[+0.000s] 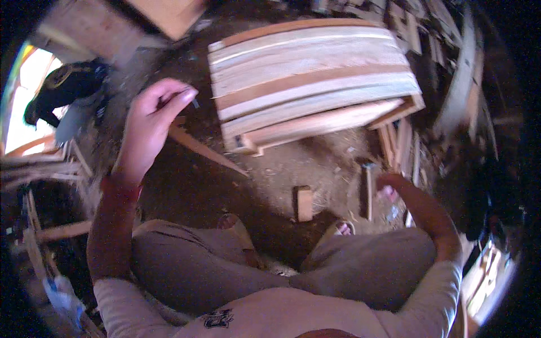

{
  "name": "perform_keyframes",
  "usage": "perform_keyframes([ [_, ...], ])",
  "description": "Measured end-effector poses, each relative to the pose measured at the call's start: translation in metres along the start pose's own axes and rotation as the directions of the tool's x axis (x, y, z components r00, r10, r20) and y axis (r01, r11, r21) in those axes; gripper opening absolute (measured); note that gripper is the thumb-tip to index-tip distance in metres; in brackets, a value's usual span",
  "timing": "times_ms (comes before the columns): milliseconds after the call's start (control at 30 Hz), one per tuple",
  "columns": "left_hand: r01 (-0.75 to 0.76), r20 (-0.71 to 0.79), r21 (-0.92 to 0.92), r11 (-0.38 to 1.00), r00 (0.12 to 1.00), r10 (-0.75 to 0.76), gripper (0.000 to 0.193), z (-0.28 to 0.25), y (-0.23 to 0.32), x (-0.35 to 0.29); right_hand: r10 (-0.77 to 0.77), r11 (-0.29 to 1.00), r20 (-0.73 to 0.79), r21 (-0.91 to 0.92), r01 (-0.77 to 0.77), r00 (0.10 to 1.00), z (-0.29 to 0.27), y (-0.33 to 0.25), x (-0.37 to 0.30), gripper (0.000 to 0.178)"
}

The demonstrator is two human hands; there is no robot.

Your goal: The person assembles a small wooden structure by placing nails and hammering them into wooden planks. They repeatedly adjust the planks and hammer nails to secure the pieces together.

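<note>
My left hand is raised left of a slatted wooden crate, thumb and fingers pinched together. A small, thin, dark nail sticks out from between its fingertips. The crate, built of pale and reddish boards, lies on the ground ahead of me with one open side partly facing me. Low on the right is my right hand, blurred, its fingers mostly hidden. Just left of it a hammer lies or stands with its head away from me; I cannot tell whether the hand touches it.
A short wooden block sits on the dirt floor between my feet. One narrow board lies left of the crate. Loose planks are heaped at the far right. A dark bundle is by the bright opening at left.
</note>
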State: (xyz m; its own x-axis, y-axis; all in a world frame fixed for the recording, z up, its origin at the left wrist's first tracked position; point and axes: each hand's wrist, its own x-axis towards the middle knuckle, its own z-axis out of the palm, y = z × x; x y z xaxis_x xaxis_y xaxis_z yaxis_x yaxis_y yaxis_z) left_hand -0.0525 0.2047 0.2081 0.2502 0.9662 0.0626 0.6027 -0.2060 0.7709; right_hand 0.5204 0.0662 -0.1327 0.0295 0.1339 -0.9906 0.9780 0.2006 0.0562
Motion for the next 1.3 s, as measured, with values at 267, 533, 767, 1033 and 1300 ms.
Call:
perform_keyframes([
  [267,0.075,-0.113,-0.223,0.972,0.988,-0.102,0.022,0.027,-0.101,-0.014,0.020,0.535,-0.304,0.808,0.247,0.952,0.163,0.021,0.110,0.032],
  [533,-0.136,-0.104,-0.250,0.959,0.988,0.113,0.021,0.059,-0.114,0.003,-0.170,0.896,-0.562,0.254,0.364,0.810,0.124,-0.028,0.101,0.032],
  [767,-0.169,-0.026,-0.346,0.923,0.985,0.170,0.023,0.062,-0.125,0.006,-0.312,0.866,-0.755,0.024,0.499,0.578,0.098,-0.022,0.045,0.038],
  [1033,-0.130,-0.026,-0.414,0.901,0.991,0.132,0.023,0.068,-0.132,0.005,-0.043,0.945,0.054,-0.322,0.058,0.998,-0.058,-0.021,-0.137,0.028],
  [1300,-0.212,-0.075,-0.174,0.962,0.976,0.202,0.018,0.061,-0.122,0.006,-0.076,0.995,-0.588,-0.095,0.025,0.805,-0.137,-0.227,-0.394,0.026],
])
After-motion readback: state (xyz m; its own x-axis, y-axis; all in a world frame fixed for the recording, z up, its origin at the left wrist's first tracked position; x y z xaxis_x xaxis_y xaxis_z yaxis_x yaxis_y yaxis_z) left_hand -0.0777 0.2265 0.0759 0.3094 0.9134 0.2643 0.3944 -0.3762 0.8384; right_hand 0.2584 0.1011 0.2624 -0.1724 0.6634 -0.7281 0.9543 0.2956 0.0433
